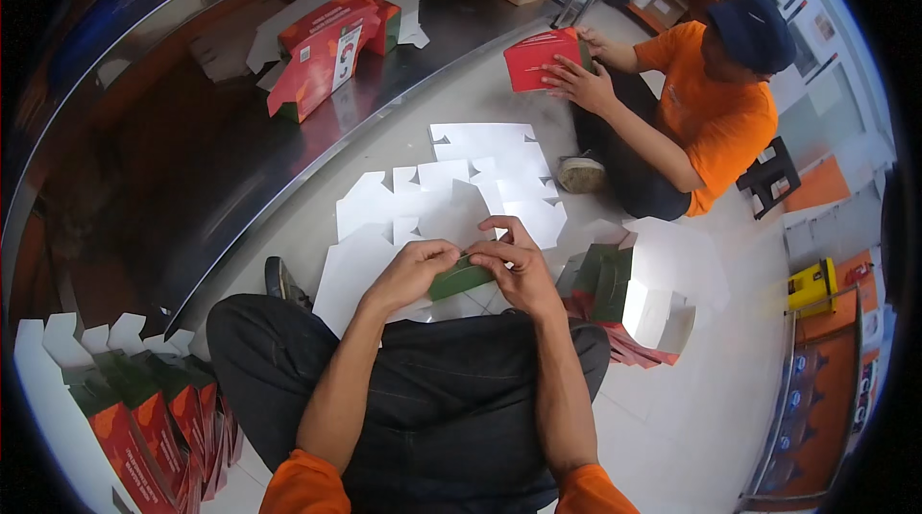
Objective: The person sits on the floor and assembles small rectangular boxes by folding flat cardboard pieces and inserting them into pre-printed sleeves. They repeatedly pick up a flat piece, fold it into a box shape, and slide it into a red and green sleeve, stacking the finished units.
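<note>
Above my lap I hold a partly folded cardboard box (pixel 463 281), green on its near face and white inside. My left hand (pixel 419 270) pinches its upper left edge. The fingers of my right hand (pixel 516 266) are bent over the same edge, close to the left fingertips. White flaps of the box stand up beyond my hands. On the floor just ahead lie flat white box blanks (pixel 370 207), overlapping one another. What my fingertips press on is partly hidden by the fingers.
Red and green folded boxes (pixel 158 428) stand stacked at my left; more boxes (pixel 610 288) lie at my right. A dark metal shelf (pixel 259 168) runs along the left, bearing a red box (pixel 331 48). Ahead right, a seated person (pixel 715 110) in orange holds a red box (pixel 538 60).
</note>
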Available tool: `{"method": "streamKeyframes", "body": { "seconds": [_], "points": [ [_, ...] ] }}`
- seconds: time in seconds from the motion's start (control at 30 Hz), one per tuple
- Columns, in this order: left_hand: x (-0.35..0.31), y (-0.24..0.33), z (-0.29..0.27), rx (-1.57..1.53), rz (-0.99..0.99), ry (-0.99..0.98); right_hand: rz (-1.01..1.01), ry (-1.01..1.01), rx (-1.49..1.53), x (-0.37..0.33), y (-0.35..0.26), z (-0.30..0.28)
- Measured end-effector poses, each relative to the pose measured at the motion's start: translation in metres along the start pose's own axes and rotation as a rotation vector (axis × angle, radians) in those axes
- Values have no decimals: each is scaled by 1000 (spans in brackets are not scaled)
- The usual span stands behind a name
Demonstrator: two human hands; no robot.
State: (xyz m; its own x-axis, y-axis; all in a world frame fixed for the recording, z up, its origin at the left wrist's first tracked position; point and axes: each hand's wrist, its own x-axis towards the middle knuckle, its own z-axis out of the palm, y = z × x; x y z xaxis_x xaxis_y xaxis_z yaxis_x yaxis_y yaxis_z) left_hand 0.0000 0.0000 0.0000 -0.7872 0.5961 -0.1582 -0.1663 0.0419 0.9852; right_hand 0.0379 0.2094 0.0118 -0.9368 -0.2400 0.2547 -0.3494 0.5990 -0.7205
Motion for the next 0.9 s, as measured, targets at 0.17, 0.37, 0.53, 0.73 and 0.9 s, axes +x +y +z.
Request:
{"method": "streamKeyframes", "body": {
  "seconds": [0.17,0.37,0.53,0.73,0.9],
  "points": [
    [-9,25,-1,163,182,152,-116,420,-121,7,-35,15],
    [-1,53,5,-665,452,606,-389,168,-225,4,-64,37],
    [-6,43,9,-701,392,394,-222,429,-150,3,-45,48],
    [-4,38,17,-495,375,304,25,519,411,0,-41,31],
    [-5,35,6,-412,376,351,-42,216,267,-3,-47,9]
  ]
}}
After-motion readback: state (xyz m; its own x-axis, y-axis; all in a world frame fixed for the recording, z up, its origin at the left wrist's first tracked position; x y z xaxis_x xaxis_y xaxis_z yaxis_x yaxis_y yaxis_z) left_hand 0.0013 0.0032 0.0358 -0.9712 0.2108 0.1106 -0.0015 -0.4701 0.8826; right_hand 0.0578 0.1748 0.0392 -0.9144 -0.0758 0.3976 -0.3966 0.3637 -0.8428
